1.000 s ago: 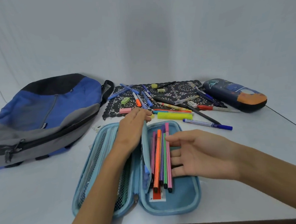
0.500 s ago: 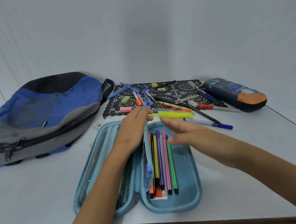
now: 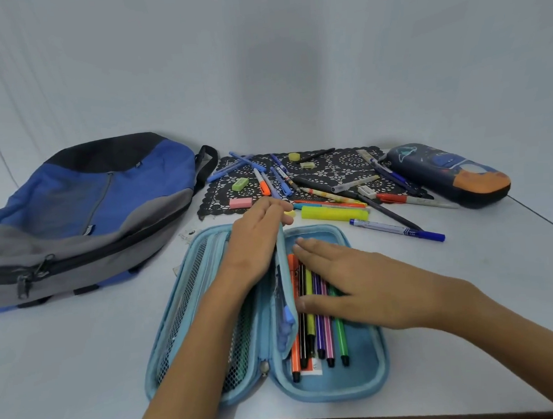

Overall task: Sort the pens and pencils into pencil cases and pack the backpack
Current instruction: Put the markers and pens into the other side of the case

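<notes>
Blue-grey backpack point(image 3: 91, 214) lies flat at the left of the counter point(image 3: 84, 367). It looks zipped, and nothing packed that I can see. Right of it, near the front edge, the light-blue case point(image 3: 360, 382) lies open. Left hand point(image 3: 254, 243): grip holds the middle flap point(image 3: 281, 251) up, fingers curled over its top. Felt pens point(image 3: 322, 345), about six, lie side by side in the case's right half. Right hand point(image 3: 364, 288) lies flat on them, grip wide, holding nothing, just pressing. Behind, the black mat point(image 3: 340, 169) is littered with unsorted pens, pencils and erasers. A yellow highlighter point(image 3: 333, 213) and a blue pen point(image 3: 396, 230) lie between mat and case. Dark case point(image 3: 448, 176) is far right and closed. My read: early stage, one batch in. Most sorting, closing both cases and packing the backpack are left.
</notes>
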`<state>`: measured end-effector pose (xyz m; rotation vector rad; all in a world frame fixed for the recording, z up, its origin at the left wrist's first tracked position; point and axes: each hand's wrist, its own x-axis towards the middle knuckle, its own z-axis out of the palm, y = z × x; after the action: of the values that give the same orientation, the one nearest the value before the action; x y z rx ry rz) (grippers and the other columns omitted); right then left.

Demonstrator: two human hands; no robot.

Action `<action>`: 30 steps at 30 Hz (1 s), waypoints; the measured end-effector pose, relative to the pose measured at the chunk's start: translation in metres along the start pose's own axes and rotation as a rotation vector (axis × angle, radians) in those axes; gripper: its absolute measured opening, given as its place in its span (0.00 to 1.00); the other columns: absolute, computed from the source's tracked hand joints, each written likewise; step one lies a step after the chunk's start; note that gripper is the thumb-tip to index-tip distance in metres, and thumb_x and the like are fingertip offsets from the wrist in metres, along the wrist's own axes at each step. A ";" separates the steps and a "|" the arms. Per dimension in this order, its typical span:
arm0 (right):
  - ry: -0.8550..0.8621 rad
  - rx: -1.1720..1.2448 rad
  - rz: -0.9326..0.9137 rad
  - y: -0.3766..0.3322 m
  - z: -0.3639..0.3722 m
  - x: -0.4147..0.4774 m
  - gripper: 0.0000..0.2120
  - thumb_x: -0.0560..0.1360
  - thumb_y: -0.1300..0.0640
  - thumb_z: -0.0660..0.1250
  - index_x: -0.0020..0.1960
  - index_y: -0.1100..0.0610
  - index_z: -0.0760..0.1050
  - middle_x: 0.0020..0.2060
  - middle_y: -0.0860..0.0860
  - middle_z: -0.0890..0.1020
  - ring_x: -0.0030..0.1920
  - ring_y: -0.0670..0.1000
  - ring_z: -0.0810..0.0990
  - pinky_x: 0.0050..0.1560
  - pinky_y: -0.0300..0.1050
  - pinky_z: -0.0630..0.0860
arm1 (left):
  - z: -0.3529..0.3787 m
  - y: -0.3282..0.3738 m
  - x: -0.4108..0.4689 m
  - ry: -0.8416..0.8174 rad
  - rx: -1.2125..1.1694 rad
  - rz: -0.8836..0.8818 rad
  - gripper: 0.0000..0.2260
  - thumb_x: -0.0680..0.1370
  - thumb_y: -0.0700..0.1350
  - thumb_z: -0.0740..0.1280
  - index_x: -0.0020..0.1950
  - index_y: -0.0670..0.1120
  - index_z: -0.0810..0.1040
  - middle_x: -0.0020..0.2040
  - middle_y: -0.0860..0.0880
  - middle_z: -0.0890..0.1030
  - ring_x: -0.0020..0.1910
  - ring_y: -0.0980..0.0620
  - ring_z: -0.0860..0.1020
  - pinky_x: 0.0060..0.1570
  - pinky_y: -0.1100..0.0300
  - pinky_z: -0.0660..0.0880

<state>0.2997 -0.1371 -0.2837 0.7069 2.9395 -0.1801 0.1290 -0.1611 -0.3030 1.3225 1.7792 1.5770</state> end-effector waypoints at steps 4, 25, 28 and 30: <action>-0.049 0.048 -0.110 -0.003 0.009 0.008 0.34 0.79 0.37 0.49 0.78 0.54 0.51 0.78 0.52 0.54 0.77 0.50 0.52 0.77 0.49 0.48 | 0.001 0.001 -0.001 -0.006 0.024 0.002 0.11 0.79 0.41 0.58 0.46 0.49 0.80 0.47 0.55 0.82 0.51 0.58 0.77 0.53 0.61 0.70; 0.260 0.308 0.018 0.024 -0.008 0.050 0.24 0.71 0.73 0.56 0.62 0.59 0.78 0.52 0.50 0.76 0.53 0.48 0.73 0.51 0.38 0.71 | 0.000 0.003 -0.005 -0.017 0.035 0.017 0.10 0.79 0.41 0.59 0.47 0.49 0.80 0.48 0.56 0.81 0.50 0.59 0.77 0.53 0.58 0.72; 0.195 0.161 0.069 0.025 -0.009 0.048 0.22 0.73 0.70 0.57 0.61 0.56 0.78 0.55 0.52 0.78 0.57 0.51 0.74 0.54 0.43 0.71 | 0.000 0.003 -0.005 -0.016 0.041 0.016 0.10 0.78 0.41 0.59 0.46 0.49 0.80 0.48 0.57 0.81 0.51 0.58 0.77 0.53 0.59 0.71; 0.144 0.173 0.037 0.019 -0.007 0.047 0.22 0.73 0.70 0.57 0.62 0.57 0.78 0.56 0.52 0.79 0.57 0.51 0.75 0.53 0.40 0.70 | 0.000 0.003 -0.006 -0.015 0.033 0.016 0.10 0.78 0.41 0.59 0.47 0.49 0.80 0.48 0.56 0.81 0.51 0.57 0.77 0.53 0.59 0.71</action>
<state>0.2663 -0.0980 -0.2846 0.8298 3.0715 -0.4010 0.1323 -0.1666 -0.3020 1.3636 1.7968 1.5482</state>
